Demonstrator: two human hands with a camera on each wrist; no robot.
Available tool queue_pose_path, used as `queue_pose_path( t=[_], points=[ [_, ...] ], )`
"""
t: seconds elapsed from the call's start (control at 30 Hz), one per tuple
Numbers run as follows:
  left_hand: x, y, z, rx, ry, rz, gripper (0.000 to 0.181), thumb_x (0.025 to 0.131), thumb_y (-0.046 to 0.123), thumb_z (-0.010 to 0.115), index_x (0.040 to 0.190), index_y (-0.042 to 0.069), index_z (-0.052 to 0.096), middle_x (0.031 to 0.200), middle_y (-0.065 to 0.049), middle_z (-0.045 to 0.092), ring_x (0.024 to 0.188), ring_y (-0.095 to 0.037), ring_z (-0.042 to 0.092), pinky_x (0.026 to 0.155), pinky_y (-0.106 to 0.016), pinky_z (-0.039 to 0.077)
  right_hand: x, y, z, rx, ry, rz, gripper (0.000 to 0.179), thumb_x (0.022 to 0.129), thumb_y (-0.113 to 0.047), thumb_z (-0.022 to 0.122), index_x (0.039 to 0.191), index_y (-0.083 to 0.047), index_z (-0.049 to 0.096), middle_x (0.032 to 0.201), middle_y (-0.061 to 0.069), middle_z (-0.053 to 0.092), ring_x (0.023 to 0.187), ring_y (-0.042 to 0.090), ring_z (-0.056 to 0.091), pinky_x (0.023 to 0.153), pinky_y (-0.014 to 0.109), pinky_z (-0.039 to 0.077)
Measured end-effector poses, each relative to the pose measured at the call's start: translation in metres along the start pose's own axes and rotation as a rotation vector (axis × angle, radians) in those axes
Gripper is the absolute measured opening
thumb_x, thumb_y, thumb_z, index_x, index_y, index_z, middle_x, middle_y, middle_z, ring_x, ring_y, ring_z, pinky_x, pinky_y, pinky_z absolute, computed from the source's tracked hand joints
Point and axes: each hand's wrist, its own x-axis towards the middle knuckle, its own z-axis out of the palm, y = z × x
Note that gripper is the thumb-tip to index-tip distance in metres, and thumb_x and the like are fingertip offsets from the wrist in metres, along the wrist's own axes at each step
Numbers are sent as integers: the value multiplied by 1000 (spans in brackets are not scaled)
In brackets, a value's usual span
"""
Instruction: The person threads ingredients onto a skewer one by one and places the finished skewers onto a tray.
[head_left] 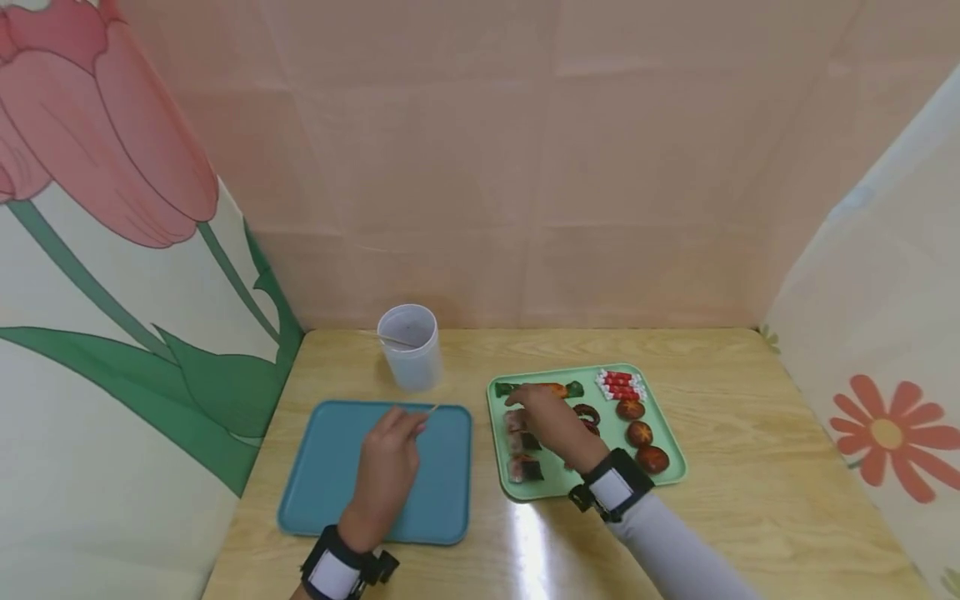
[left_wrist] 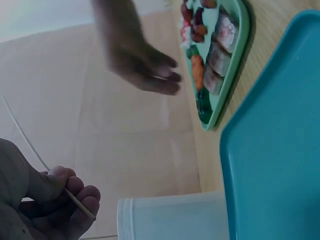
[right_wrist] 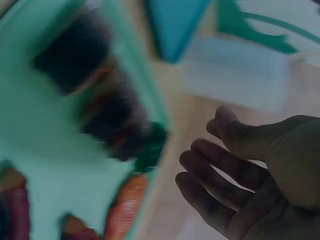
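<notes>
My left hand, raised over the blue tray, pinches a thin wooden skewer between thumb and fingers. Nothing is threaded on the skewer where it shows. Above the left part of the green tray my right hand hovers, its fingers loosely bent and apart with nothing between them in the right wrist view. Beneath and beside it lie dark-and-pale block pieces and an orange piece with green ends. Dark red curled pieces are partly hidden by the right hand.
A translucent white cup with a skewer leaning in it stands behind the blue tray. Brown mushroom caps with star cuts and red-and-white sticks lie on the green tray's right side. A pink cloth wall rises behind the table.
</notes>
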Motion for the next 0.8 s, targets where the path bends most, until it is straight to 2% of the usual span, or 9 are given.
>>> queue_pose_path(
  t=[0.13,0.2,0.3,0.47,0.57,0.7,0.8],
  points=[
    [-3,-1,2,-6,-23,-45,15,84,-7,77,95,3,80,81,-4,66,72,-17,70,59,-27,59,4,25,28,-126,-21,-52,26,80,17,63,95,0,76,93,13,73,85,25,70,69,35,57],
    [-4,-1,2,-5,-24,-57,17,84,-7,77,96,4,80,81,-3,66,72,-17,71,59,-27,59,5,31,35,-134,-11,-73,27,76,18,63,85,-4,76,85,9,70,78,19,65,63,31,52],
    [-4,-2,3,2,-14,-56,19,82,-11,77,95,3,81,80,-4,66,72,-17,71,58,-28,59,6,36,41,-129,-15,-72,25,77,15,65,78,-8,74,78,6,66,73,16,60,60,28,46],
    [-4,-4,2,25,7,-33,33,76,-22,71,95,3,81,82,-5,68,74,-17,73,60,-28,59,7,38,45,-73,-20,-12,26,82,15,65,93,-5,79,90,10,72,84,24,67,72,37,57],
    [-4,-6,1,24,10,-24,39,72,-26,67,93,3,81,83,-5,70,77,-17,74,62,-28,61,9,41,48,-36,-13,-6,28,82,16,65,99,-3,78,95,13,74,90,28,69,78,42,59],
    [-3,-7,0,16,-4,-33,42,70,-29,64,91,3,80,84,-5,71,79,-17,75,65,-28,61,13,50,52,-17,2,-21,27,76,15,70,96,-3,77,89,10,70,84,23,63,71,34,54],
    [-3,-7,-1,18,-15,-45,43,69,-30,61,91,2,80,83,-5,70,79,-17,75,65,-29,62,15,55,51,14,16,-5,20,79,10,73,93,-4,75,86,9,66,81,21,59,68,33,51]
  ],
)
